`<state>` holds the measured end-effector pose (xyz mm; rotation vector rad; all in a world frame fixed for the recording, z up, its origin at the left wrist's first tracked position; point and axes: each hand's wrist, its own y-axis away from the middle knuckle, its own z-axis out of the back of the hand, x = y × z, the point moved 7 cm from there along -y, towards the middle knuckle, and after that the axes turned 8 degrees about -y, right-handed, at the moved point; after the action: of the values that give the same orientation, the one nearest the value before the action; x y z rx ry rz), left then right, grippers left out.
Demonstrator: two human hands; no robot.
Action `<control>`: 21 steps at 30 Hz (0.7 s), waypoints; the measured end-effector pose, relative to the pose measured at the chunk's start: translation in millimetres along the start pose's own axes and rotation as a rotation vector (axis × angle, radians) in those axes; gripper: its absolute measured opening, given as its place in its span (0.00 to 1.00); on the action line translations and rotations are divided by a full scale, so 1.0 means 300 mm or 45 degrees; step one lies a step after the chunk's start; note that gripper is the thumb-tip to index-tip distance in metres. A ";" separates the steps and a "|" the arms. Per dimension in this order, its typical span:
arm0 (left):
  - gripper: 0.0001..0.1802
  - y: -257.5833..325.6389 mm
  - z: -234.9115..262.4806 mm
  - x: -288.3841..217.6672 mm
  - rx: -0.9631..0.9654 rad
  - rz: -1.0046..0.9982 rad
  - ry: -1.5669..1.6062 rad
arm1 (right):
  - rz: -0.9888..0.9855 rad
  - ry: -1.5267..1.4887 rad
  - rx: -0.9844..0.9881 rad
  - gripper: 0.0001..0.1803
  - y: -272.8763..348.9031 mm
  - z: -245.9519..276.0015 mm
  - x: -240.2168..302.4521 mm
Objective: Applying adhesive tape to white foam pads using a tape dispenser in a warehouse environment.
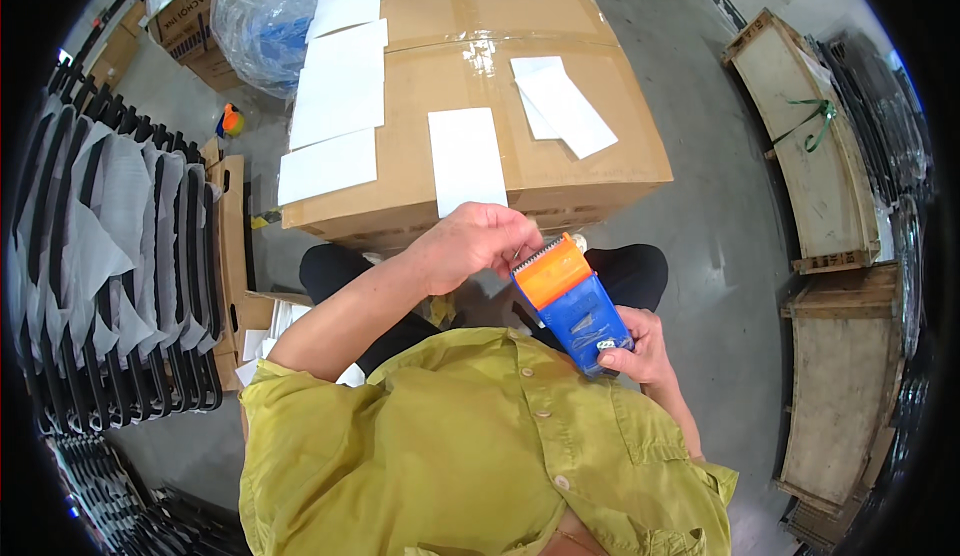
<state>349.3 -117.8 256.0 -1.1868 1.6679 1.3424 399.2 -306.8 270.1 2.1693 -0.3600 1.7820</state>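
My right hand (pixel 640 352) grips a blue and orange tape dispenser (pixel 574 306) by its lower end, thumb across the front. The dispenser tilts up to the left, its toothed edge toward my other hand. My left hand (pixel 482 244) is closed in a pinch right beside that edge; what its fingertips hold, if anything, is too small to make out. Just beyond both hands stands a large cardboard box (pixel 420 76) with clear tape along its top seam. White sheets (pixel 467 159) lie on it, several along its left side and two overlapping ones at the right.
Black metal frames (pixel 130 256) with white foam wrapping stand in a row at the left. Wooden crates (pixel 825 156) line the right side. Plastic wrap (pixel 262 21) and a smaller carton (pixel 195 36) lie at the back left; another orange dispenser (pixel 231 120) rests on the floor.
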 end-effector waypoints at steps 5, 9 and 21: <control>0.14 0.028 0.058 -0.062 -0.127 0.018 -0.083 | -0.044 -0.046 -0.018 0.20 -0.028 -0.053 0.022; 0.10 0.002 0.139 -0.100 -0.325 -0.163 -0.695 | -0.155 -0.077 -0.119 0.19 -0.071 -0.116 0.009; 0.11 -0.061 0.371 -0.279 -0.688 -0.530 -1.591 | -0.292 -0.417 -0.222 0.20 -0.082 -0.238 -0.055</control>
<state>392.0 8.9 298.9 -0.5911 0.1739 1.7220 340.9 -256.1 264.6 2.2703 -0.3113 1.2303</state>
